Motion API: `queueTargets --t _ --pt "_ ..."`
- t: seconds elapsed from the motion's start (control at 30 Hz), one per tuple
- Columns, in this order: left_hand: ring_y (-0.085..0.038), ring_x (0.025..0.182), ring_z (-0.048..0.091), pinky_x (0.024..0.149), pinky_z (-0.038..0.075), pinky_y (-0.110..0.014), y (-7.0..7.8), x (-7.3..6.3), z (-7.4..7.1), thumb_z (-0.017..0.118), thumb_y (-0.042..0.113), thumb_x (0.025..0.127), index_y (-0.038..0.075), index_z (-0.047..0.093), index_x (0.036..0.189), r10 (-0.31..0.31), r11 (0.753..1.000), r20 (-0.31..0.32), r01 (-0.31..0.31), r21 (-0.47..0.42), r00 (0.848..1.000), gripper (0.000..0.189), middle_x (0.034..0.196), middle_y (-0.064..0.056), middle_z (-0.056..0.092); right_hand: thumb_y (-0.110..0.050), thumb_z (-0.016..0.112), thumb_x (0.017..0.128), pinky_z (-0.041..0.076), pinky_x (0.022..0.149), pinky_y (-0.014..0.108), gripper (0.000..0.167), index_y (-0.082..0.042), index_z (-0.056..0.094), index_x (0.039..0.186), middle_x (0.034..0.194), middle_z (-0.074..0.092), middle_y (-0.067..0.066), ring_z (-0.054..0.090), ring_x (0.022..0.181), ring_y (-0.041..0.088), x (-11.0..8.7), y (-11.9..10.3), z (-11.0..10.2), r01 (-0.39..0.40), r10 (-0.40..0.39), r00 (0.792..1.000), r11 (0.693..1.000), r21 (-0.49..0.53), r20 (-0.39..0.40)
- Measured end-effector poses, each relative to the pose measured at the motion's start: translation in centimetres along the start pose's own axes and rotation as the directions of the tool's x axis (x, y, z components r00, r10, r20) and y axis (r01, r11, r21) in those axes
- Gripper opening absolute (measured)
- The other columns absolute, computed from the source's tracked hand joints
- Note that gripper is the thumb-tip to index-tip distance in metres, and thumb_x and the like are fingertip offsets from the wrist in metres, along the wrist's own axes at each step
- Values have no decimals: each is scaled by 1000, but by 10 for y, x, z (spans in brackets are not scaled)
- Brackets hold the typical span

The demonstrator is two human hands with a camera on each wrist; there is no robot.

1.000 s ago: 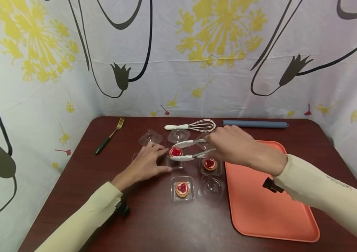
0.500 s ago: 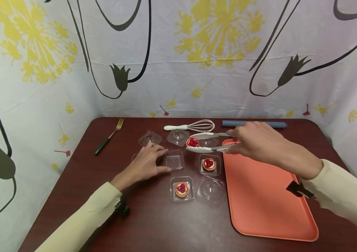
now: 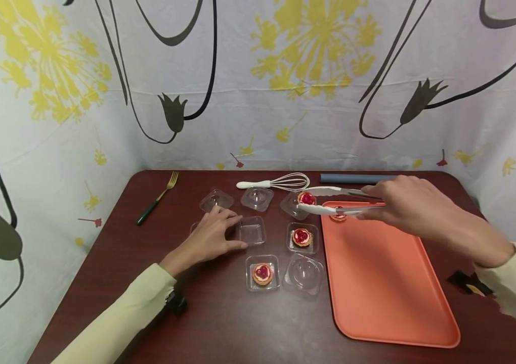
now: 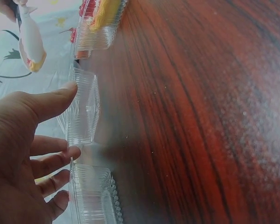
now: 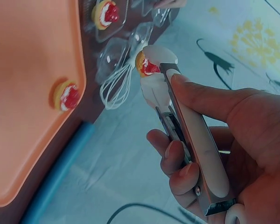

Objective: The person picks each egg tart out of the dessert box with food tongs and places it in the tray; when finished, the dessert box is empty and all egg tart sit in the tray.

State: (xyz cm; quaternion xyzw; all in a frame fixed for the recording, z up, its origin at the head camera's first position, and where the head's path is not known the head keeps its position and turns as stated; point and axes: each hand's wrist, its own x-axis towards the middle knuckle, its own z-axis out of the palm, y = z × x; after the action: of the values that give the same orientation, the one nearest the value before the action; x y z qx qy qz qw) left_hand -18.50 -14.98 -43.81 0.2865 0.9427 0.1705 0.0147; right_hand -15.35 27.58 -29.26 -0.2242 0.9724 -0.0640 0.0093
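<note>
My right hand (image 3: 415, 205) grips metal tongs (image 5: 200, 149) with white tips. Between the tips is a small red-topped fruit tart (image 3: 306, 199), raised off the table near the tray's back left corner. My left hand (image 3: 210, 235) holds an empty clear plastic container (image 3: 252, 231) at its left side, thumb and index finger at opposite edges. In the left wrist view its other fingers are loosely bent beside a second container (image 4: 91, 191). Another tart (image 3: 338, 216) lies on the orange tray (image 3: 390, 283), partly behind the tongs. Two more tarts (image 3: 302, 237) (image 3: 262, 273) sit in opened containers.
Clear domed lids (image 3: 257, 198) stand open behind the back row, and another lid (image 3: 304, 274) lies right of the front container. A white whisk (image 3: 276, 182) and blue rod (image 3: 353, 178) lie along the back edge. A green-handled fork (image 3: 158, 198) lies back left.
The tongs have lifted a tart out of the middle container and carried it right, toward the tray. My left hand has stayed at that container. The tart on the tray has come into view.
</note>
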Motion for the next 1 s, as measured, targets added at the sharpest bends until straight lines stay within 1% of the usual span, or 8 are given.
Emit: queueTargets --t 0.17,0.37,0.53,0.6,0.67,0.77,0.9,1.0 --pt "-34 137 53 115 46 -57 0 -1 -1 91 47 89 -1 67 148 -6 1000 4 6 -12 1000 80 143 -16 67 -42 89 93 59 69 54 54 -1 81 126 102 82 6 72 74 16 -10 15 0 -43 43 999 999 3 10" --pt "-34 137 53 115 46 -57 -1 0 1 91 47 89 -1 67 148 -10 1000 9 10 -11 1000 80 144 -16 67 -41 90 93 54 62 47 48 -3 82 122 93 80 -1 67 71 13 -22 30 4 -40 40 999 999 -14 -22" --pt "-34 137 53 116 46 -56 -1 1 1 91 47 89 -1 67 148 -11 1000 11 11 -9 1000 80 143 -15 67 -41 91 91 56 61 53 51 -2 82 123 98 82 7 72 75 23 -32 41 9 -49 48 998 998 -31 -48" --pt "-34 137 53 116 46 -56 -1 0 1 92 47 89 -1 67 148 -10 1000 10 10 -6 1000 80 143 -15 68 -41 91 90 57 63 57 51 -3 83 123 103 83 9 75 81 29 -35 45 11 -56 54 997 998 -35 -55" --pt "-34 137 53 116 47 -56 -1 1 1 91 48 89 -1 67 148 -11 1000 9 11 -3 1000 80 144 -15 67 -42 91 90 57 66 58 49 -5 83 122 103 83 7 75 83 30 -38 49 13 -61 58 997 998 -36 -59" --pt "-34 136 54 115 47 -56 -1 1 2 91 48 89 -1 67 148 -10 1000 7 10 7 1000 80 143 -15 68 -45 89 92 58 71 60 52 -7 83 126 108 83 9 76 89 32 -43 55 16 -83 81 996 996 -33 -40" --pt "-34 137 53 116 47 -56 -1 1 1 91 48 89 -1 67 148 -13 1000 12 12 9 1000 80 144 -15 67 -48 85 96 59 75 63 58 -3 80 131 116 81 16 77 94 35 -50 64 20 -116 116 993 993 -28 8" --pt "-35 137 53 116 47 -57 0 2 0 92 48 89 -1 67 148 -16 1000 17 16 0 1000 80 144 -15 67 -49 84 97 59 75 63 59 -1 79 131 115 81 16 77 93 34 -56 70 23 -130 130 991 991 -27 16"
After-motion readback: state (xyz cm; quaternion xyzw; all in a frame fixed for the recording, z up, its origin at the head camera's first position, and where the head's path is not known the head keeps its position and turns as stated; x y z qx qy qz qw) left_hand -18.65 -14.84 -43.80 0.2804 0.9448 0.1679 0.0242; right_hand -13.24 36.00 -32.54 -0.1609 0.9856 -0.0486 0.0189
